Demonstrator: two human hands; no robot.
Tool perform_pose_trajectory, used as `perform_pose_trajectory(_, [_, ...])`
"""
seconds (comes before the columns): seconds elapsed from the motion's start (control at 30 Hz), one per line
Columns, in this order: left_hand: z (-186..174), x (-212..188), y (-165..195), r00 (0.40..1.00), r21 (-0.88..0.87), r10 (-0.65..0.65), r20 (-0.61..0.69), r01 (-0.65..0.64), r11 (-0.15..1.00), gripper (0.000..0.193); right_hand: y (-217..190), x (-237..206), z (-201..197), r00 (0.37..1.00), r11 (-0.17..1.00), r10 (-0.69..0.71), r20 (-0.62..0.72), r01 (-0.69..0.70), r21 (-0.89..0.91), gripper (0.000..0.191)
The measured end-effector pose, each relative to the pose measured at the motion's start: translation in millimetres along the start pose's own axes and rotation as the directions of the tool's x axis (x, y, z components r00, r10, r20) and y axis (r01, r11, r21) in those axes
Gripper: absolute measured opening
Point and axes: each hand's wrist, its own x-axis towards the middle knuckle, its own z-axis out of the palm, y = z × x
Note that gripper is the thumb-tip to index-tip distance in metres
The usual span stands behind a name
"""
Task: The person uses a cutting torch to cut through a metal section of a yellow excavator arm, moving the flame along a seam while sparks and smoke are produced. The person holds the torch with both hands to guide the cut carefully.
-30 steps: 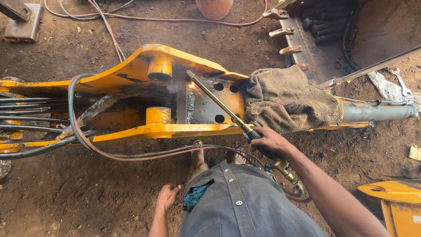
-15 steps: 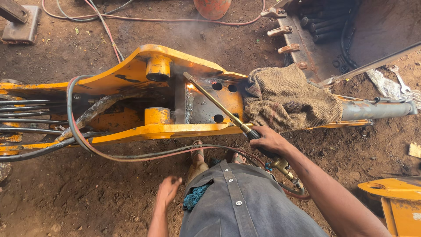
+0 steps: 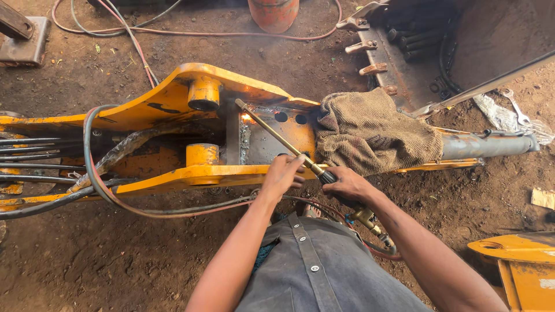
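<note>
Right hand [image 3: 347, 185] gripped black handle of long brass cutting torch [image 3: 277, 137]; left hand [image 3: 281, 175] closed round its tube. Flame tip touched grey steel plate [image 3: 260, 144] inside yellow steel excavator arm [image 3: 167, 101], beside brown burlap cloth [image 3: 376, 133].

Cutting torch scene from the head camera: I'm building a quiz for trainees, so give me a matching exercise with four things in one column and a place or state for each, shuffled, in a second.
Things:
1. cutting torch
2. brown cloth
3. spanner
4. gas cylinder

Places or states:
A. lies on the ground at the far right
B. stands at the top edge of the view
C. held by the left hand and right hand, flame at its tip
D. draped over the yellow machine arm

Pairs: 1-C, 2-D, 3-A, 4-B
</note>
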Motion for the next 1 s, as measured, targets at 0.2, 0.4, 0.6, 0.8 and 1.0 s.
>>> perform_pose_trajectory(0.2, [6, 26, -28, 0.998, -0.127, -0.052, -0.019, 0.049, 0.991, 0.042, -3, 1, 2, 0.999, 0.997, -0.019, -0.027, 0.017, -0.080, 0.048])
perform_pose_trajectory(0.4, [7, 29, -39, 0.999, -0.124, -0.020, -0.049, 0.013, 0.992, 0.035, -11, -6, 6, 0.998, 0.985, -0.020, -0.058, 0.010, -0.172, 0.051])
perform_pose_trajectory(0.6, [0, 24, -44, 0.999, -0.182, -0.008, -0.038, 0.001, 0.983, 0.028, -19, -12, 13, 0.994, 0.963, -0.048, -0.095, 0.020, -0.268, 0.066])
perform_pose_trajectory(0.8, [-6, 18, -47, 1.000, -0.199, -0.003, -0.017, 0.000, 0.980, 0.024, -18, -12, 21, 0.984, 0.937, -0.132, -0.119, 0.085, -0.338, 0.052])
perform_pose_trajectory(1.0, [-7, 11, -41, 1.000, -0.190, -0.009, -0.019, 0.006, 0.982, 0.024, -20, -12, 22, 0.992, 0.947, -0.069, -0.109, 0.031, -0.321, 0.042])
